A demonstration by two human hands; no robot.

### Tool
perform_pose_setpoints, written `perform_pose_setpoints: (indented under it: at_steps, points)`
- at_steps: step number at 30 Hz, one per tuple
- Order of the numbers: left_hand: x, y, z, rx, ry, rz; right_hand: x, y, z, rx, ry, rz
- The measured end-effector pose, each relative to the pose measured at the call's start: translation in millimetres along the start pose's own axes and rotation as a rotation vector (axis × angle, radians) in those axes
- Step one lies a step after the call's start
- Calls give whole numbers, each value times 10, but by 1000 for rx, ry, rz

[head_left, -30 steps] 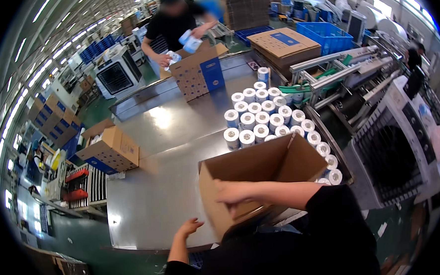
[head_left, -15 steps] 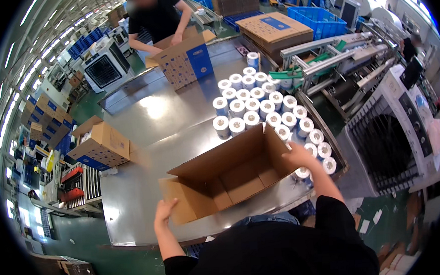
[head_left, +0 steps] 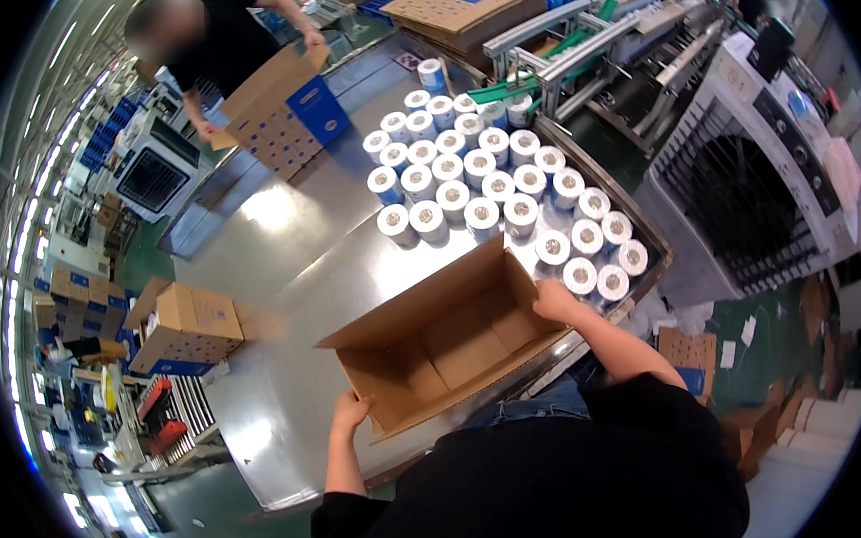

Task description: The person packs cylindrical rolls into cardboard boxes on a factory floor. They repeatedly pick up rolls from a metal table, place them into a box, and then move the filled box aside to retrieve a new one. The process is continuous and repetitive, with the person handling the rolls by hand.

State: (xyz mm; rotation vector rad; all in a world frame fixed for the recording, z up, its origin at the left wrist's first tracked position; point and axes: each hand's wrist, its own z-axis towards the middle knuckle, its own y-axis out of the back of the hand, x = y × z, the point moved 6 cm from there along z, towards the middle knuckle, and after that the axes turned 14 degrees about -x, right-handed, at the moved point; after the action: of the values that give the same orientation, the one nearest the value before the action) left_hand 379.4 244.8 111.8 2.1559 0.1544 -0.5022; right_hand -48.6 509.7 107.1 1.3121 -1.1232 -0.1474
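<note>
Left hand (head_left: 349, 411) and right hand (head_left: 557, 302) grasp opposite ends of an open box (head_left: 444, 336) at a counter (head_left: 285, 364), where a careless swing could topple nearby rolls (head_left: 481, 214).

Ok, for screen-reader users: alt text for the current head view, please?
A person's left hand and right hand grip opposite ends of an open, empty cardboard box at a metal table, many white-and-blue rolls standing beyond it. Across the table, a co-worker handles a carton.

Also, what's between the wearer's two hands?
In the head view, the open box lies between them, the left hand at one end and the right hand at the other.
</note>
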Motion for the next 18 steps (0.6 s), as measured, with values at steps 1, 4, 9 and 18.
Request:
perform_pose_setpoints:
  at_steps: [1,4,9,18]
  points:
    - [-156,309,-40,-396,-175,18,72,-11,-80,-41,5,43]
    - [-1693,953,-1021,-1111,-676,253,265,151,-422,-123,-22,84]
    - [-2454,232,-456,-472,-875,324,119,16,-601,-104,-61,123]
    - [-1807,-1663,1847,268,-531,604,17,15,-664,43,-262,129]
